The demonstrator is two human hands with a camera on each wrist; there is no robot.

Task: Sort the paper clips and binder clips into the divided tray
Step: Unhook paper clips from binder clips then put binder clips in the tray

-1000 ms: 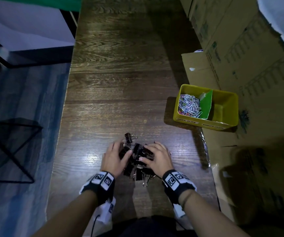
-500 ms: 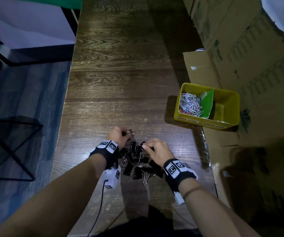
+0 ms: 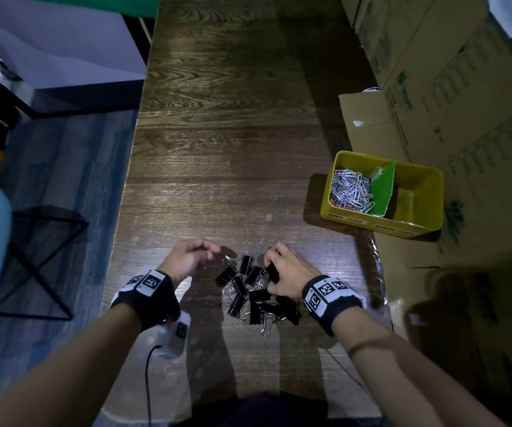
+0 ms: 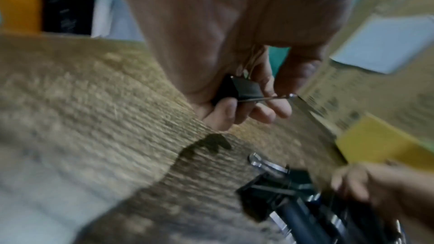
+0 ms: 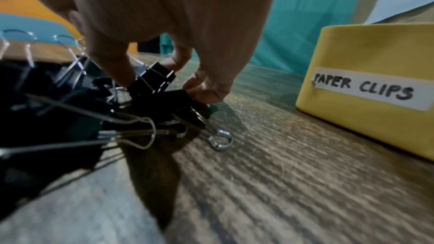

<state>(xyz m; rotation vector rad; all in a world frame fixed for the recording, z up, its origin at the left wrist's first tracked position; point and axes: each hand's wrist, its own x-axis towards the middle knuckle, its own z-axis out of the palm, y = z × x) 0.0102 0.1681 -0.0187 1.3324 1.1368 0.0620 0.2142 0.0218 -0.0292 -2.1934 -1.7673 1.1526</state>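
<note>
A pile of several black binder clips point(image 3: 254, 291) lies on the wooden table near its front edge. My left hand point(image 3: 193, 257) is lifted just left of the pile, fingers curled round one black binder clip point(image 4: 244, 88). At the pile's right side, my right hand point(image 3: 282, 272) pinches a binder clip point(image 5: 152, 81) between thumb and fingers. The yellow divided tray point(image 3: 415, 229) stands to the right; its left compartment holds several paper clips point(image 3: 352, 191), and a green divider point(image 3: 384, 186) separates the right compartment, which looks empty.
Cardboard boxes point(image 3: 449, 87) line the table's right side behind and beside the tray. A label reading "PAPER CLIPS" point(image 5: 361, 88) is on the tray's front. The table's left edge point(image 3: 125, 195) drops to the floor. A cable point(image 3: 148, 380) hangs from my left wrist.
My left hand reached to a stray clip at the far side of the pile, closed on it and lifted it. My right hand stayed at the pile and curled its fingers onto a clip.
</note>
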